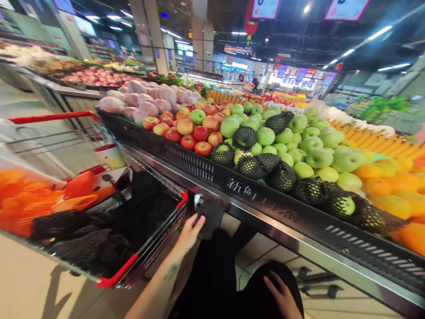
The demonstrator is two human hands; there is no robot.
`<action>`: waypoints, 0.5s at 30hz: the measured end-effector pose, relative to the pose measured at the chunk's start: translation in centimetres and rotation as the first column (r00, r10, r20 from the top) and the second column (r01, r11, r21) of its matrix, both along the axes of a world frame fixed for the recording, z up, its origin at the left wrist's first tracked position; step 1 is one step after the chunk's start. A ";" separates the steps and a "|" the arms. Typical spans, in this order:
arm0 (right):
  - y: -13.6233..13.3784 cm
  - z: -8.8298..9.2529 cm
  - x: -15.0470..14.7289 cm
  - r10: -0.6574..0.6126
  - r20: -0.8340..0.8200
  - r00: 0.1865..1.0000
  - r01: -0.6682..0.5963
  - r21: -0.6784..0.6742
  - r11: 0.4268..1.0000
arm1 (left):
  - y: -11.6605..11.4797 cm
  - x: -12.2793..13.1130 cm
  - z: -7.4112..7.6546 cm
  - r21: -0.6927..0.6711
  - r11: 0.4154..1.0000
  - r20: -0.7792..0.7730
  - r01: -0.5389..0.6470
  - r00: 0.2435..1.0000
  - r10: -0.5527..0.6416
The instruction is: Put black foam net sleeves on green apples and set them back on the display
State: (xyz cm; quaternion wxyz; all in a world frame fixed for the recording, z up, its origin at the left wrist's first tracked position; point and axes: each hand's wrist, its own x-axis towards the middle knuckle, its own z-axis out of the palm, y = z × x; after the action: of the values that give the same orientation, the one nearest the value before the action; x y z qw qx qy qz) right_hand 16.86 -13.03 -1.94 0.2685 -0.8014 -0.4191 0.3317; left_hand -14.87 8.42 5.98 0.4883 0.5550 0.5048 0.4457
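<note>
My left hand (190,231) reaches forward below the fruit stand's front edge, its fingers closed on the side of a flat black object (211,213) with a small white part on top. What that object is I cannot tell. My right hand (282,296) lies flat with fingers stretched on my black-clothed leg (212,283), holding nothing. A shopping cart (146,252) with red trim stands just left of my left hand, loaded with black foam nets (99,239) and orange items (29,199).
A long black-fronted fruit stand (259,195) runs from far left to near right. It carries red apples (189,133), green apples (308,141), some in black nets (252,166), oranges (395,195) and pink-bagged fruit (149,102). More produce counters stand behind.
</note>
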 end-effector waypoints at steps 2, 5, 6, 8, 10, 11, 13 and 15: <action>0.6 2.5 -2.0 0.025 -0.419 0.908 -0.034 -0.014 0.999 | -2.2 3.3 -0.3 -0.031 0.963 0.151 0.269 0.953 -0.261; 1.2 5.9 -4.7 0.076 -0.854 0.515 -0.047 0.061 0.997 | -5.4 7.2 0.0 0.064 0.729 0.324 0.682 0.677 -0.661; 1.3 6.7 -5.3 0.090 -0.884 0.458 -0.010 0.096 0.995 | -6.3 8.1 0.1 0.100 0.642 0.328 0.760 0.584 -0.742; 1.4 7.8 -5.7 0.112 -0.875 0.472 0.065 0.162 0.985 | -7.6 9.3 0.2 0.121 0.545 0.325 0.830 0.485 -0.812; 1.4 8.5 -5.3 0.144 -0.822 0.552 0.095 0.233 0.968 | -8.2 9.7 -0.1 0.065 0.540 0.385 0.839 0.479 -0.789; 1.4 8.8 -5.0 0.171 -0.791 0.588 0.086 0.271 0.959 | -8.4 9.7 -0.3 0.021 0.542 0.440 0.840 0.479 -0.760; 1.3 9.1 -4.3 0.231 -0.739 0.633 0.048 0.336 0.941 | -8.5 9.4 -1.2 -0.061 0.521 0.553 0.851 0.463 -0.692; 1.0 9.1 -3.9 0.268 -0.723 0.636 0.006 0.352 0.936 | -8.7 9.1 -2.5 -0.119 0.502 0.621 0.857 0.459 -0.636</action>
State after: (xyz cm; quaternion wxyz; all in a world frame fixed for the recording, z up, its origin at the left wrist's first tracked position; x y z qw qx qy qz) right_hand 12.93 -12.03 7.20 0.5212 -0.4992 -0.3730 0.5831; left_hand -5.73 -0.24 3.45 0.8540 0.4672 0.1357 0.1842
